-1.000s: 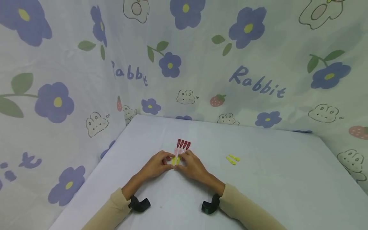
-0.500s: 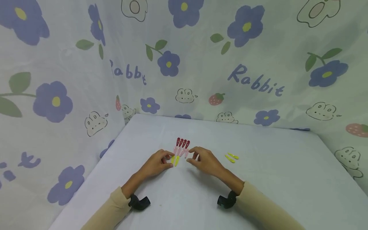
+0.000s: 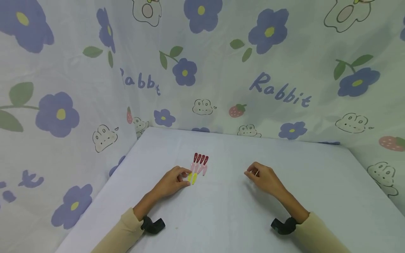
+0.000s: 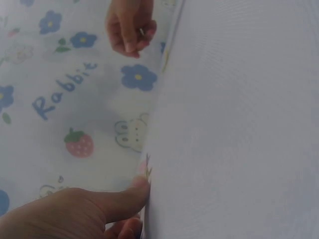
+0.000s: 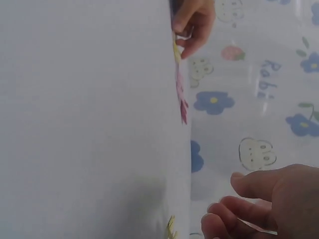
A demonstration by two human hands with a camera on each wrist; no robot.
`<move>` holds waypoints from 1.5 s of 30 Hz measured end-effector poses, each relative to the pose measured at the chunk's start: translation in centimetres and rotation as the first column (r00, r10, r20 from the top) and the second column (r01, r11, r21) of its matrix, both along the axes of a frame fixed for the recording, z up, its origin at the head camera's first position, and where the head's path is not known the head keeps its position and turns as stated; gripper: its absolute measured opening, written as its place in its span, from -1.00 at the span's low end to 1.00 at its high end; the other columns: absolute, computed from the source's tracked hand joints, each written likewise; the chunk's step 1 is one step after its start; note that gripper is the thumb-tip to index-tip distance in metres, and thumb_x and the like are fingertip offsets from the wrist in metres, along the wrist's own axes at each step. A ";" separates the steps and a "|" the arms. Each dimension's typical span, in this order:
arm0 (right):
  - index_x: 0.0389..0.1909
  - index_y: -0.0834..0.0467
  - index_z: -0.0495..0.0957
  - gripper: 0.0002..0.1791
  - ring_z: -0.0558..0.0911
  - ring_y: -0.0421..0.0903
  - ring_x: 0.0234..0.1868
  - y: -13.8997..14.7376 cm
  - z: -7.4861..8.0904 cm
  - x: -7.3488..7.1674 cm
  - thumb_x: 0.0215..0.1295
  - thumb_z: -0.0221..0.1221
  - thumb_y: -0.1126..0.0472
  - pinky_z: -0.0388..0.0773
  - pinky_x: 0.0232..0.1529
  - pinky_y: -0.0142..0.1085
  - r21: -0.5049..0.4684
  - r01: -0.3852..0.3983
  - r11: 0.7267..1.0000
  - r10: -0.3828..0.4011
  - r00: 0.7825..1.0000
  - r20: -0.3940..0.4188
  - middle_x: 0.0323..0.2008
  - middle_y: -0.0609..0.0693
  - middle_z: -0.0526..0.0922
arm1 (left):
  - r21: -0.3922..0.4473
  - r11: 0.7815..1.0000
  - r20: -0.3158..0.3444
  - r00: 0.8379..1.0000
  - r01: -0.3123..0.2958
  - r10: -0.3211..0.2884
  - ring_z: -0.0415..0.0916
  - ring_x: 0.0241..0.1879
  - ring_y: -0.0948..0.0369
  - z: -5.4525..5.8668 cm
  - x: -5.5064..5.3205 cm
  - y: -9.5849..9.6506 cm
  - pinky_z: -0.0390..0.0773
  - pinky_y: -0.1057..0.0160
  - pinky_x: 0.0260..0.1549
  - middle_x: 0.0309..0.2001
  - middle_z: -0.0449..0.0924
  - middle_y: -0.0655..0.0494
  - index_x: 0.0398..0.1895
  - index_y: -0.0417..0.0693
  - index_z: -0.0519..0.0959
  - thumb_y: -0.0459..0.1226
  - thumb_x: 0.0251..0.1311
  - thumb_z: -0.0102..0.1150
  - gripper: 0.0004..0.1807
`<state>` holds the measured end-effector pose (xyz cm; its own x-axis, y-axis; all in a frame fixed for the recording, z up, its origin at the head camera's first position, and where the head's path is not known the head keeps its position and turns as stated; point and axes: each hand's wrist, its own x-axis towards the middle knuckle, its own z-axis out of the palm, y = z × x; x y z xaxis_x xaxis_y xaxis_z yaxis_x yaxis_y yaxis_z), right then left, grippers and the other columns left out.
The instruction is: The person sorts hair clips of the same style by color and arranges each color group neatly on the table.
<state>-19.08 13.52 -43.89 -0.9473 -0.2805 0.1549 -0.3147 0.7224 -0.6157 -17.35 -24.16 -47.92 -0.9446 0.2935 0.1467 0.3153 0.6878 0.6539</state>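
My left hand [image 3: 172,181] rests on the table, thumb and index finger at the two ends of the left one of two yellow hair clips [image 3: 194,178], pinching it in place. Above these lie several pink hair clips [image 3: 197,168] and, above them, several dark red hair clips [image 3: 200,159], all in side-by-side rows. My right hand [image 3: 264,178] is apart to the right, fingers loosely bent and holding nothing. In the right wrist view, loose yellow hair clips [image 5: 172,229] lie on the table beyond its fingers; in the head view that hand hides them.
The white-covered table [image 3: 221,218] reaches back to a hanging cloth [image 3: 215,88] printed with flowers and rabbits. Another side of the cloth stands along the left edge. Black wrist cameras [image 3: 153,225] sit on both forearms.
My right hand has left the yellow row and moved right, over the spot where two loose yellow hair clips lay. My left hand has stayed in place.
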 end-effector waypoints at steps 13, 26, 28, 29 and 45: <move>-0.30 0.27 0.63 -0.86 0.55 -0.13 -0.39 2.6 -2.5 -0.8 0.29 0.29 0.24 0.47 -0.46 -0.39 0.025 0.078 0.997 -0.077 0.996 -0.040 -0.40 0.03 0.65 | -0.001 1.000 -0.007 1.000 -0.005 0.005 0.43 -0.31 0.33 0.1 0.0 -0.3 0.47 0.37 -0.32 -0.14 0.56 0.11 0.14 0.00 0.61 -0.21 0.17 0.41 -0.56; -0.29 0.27 0.59 -0.89 0.47 -0.13 -0.41 2.3 -3.1 -0.9 0.28 0.29 0.30 0.41 -0.45 -0.39 0.023 0.091 0.996 -0.091 0.995 0.034 -0.43 0.03 0.56 | 0.006 1.000 -0.026 1.000 0.010 -0.010 0.43 -0.31 0.33 -0.2 0.2 -0.4 0.47 0.37 -0.30 -0.15 0.56 0.11 0.13 -0.02 0.61 -0.21 0.17 0.42 -0.56; -0.28 0.29 0.57 -0.88 0.46 -0.12 -0.41 2.3 -3.1 -0.8 0.29 0.28 0.30 0.40 -0.46 -0.40 0.017 0.092 0.996 -0.093 0.994 0.059 -0.42 0.03 0.55 | 0.003 1.000 -0.025 1.000 0.007 -0.007 0.43 -0.31 0.34 -0.2 0.3 -0.4 0.47 0.37 -0.31 -0.15 0.56 0.11 0.13 -0.02 0.61 -0.22 0.17 0.41 -0.56; -0.28 0.29 0.56 -0.88 0.46 -0.12 -0.40 2.3 -3.1 -0.8 0.29 0.27 0.30 0.40 -0.45 -0.39 0.018 0.090 0.996 -0.091 0.994 0.062 -0.42 0.04 0.55 | 0.003 1.000 -0.023 1.000 0.006 -0.006 0.43 -0.31 0.33 -0.2 0.3 -0.3 0.47 0.37 -0.31 -0.15 0.56 0.11 0.13 -0.02 0.61 -0.22 0.17 0.41 -0.56; -0.22 0.24 0.50 -0.92 0.54 -0.18 -0.47 2.0 -2.3 -0.4 0.35 0.18 0.30 0.47 -0.52 -0.39 -0.052 0.058 0.997 -0.055 0.996 0.063 -0.38 0.04 0.67 | 0.007 1.000 -0.019 1.000 0.011 -0.011 0.42 -0.31 0.33 -0.2 0.1 0.0 0.46 0.37 -0.31 -0.14 0.56 0.12 0.15 0.00 0.60 -0.23 0.17 0.41 -0.56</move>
